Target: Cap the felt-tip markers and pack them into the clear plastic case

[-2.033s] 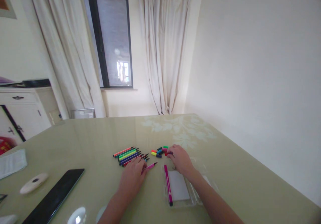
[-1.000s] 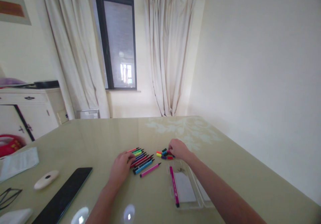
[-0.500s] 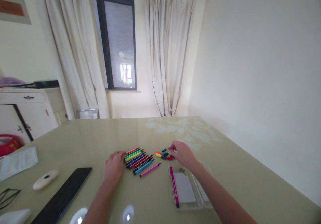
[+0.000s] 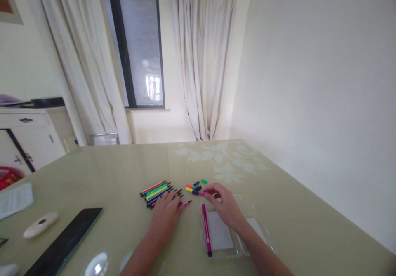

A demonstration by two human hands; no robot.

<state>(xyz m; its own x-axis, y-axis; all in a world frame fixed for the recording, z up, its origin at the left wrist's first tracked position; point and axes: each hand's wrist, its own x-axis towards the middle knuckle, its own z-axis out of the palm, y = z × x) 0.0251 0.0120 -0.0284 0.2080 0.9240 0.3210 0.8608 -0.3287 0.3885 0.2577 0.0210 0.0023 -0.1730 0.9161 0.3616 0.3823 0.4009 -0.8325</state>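
Note:
Uncapped felt-tip pens [image 4: 154, 190] of several colours lie side by side in a row, tips to the right. Across the near end of the row is my left hand [image 4: 165, 210], its fingers closed on a pink felt-tip pen [image 4: 187, 203] whose bare tip points right. My right hand [image 4: 224, 206] pinches a pink pen cap [image 4: 203, 193] between thumb and fingertips, beside a small group of loose caps [image 4: 189, 189]. Below that hand sits an opened clear plastic case [image 4: 221, 253] with a capped magenta pen [image 4: 206, 230] along its left side.
To the left lie a black tablet-like slab [image 4: 66, 241], a white oval object [image 4: 41, 225] and a pale sheet [image 4: 15, 199]. A round shiny spot [image 4: 96, 264] shows near the front. The glossy table [image 4: 123, 164] reaches toward the curtains [image 4: 204, 61], with a wall on the right.
My left hand has moved right, from the pens' left ends onto the pink pen. My right hand has brought the pink cap nearer, toward that pen. A green cap is now visible; the view has shifted slightly.

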